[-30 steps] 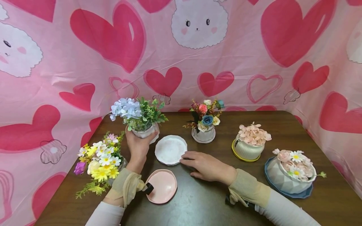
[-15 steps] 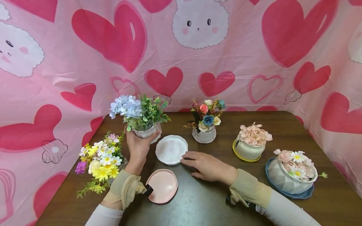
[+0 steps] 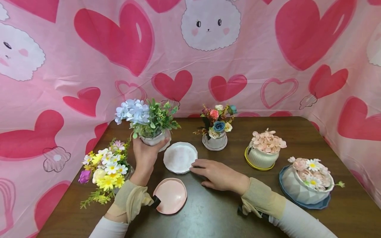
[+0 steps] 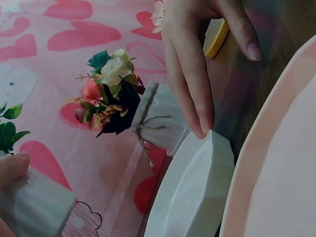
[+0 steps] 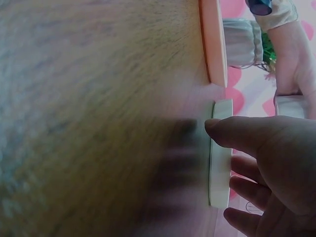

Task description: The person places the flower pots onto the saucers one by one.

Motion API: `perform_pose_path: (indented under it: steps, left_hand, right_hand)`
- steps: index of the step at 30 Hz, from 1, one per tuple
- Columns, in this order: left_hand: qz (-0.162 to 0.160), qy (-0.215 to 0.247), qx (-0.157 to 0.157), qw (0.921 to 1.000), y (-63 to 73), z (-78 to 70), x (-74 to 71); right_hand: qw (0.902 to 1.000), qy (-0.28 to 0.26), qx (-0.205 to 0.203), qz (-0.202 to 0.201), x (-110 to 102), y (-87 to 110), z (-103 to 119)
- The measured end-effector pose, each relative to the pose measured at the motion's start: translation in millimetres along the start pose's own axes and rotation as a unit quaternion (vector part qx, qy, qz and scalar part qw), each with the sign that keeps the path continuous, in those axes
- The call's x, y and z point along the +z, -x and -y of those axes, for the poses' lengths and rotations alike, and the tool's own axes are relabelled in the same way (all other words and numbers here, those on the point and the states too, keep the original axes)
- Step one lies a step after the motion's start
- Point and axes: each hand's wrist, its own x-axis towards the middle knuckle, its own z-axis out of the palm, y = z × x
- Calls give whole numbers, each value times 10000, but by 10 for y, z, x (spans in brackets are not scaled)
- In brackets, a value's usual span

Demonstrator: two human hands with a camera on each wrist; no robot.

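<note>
My left hand [image 3: 144,158] grips a whitish flowerpot [image 3: 151,140] with pale blue hydrangeas and green leaves, held upright above the table behind and left of a white saucer [image 3: 180,158]. In the left wrist view the pot's smooth wall [image 4: 42,207] shows below the thumb. My right hand [image 3: 218,175] lies low at the saucer's right side, its fairly straight fingertips touching the rim. From the right wrist, the thumb [image 5: 232,133] sits by the saucer's edge, the other fingers loosely spread. A pink saucer [image 3: 171,196] lies nearer, partly behind the left wrist strap.
A pot of yellow and white daisies [image 3: 108,172] stands at left, beside my left forearm. Behind the white saucer is a rose pot [image 3: 215,142]. To the right stand a ribbed cream pot [image 3: 263,158] on a yellow saucer and a faceted white pot [image 3: 306,186] on a blue saucer.
The left hand has shifted slightly to the right with the hydrangea pot. The right hand and both saucers have stayed in place.
</note>
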Motion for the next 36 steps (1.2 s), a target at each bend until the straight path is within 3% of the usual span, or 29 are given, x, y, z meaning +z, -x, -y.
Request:
perform_pose_path:
  steps: [16,36]
  left_hand:
    - [452,-119,-153,9988,43,-66,15]
    - [740,-89,-293,9968,86,-111,18]
  right_hand:
    - [9999,-94,59,25,10,8,-6]
    - [9998,-195,60,-6,8,4,-7]
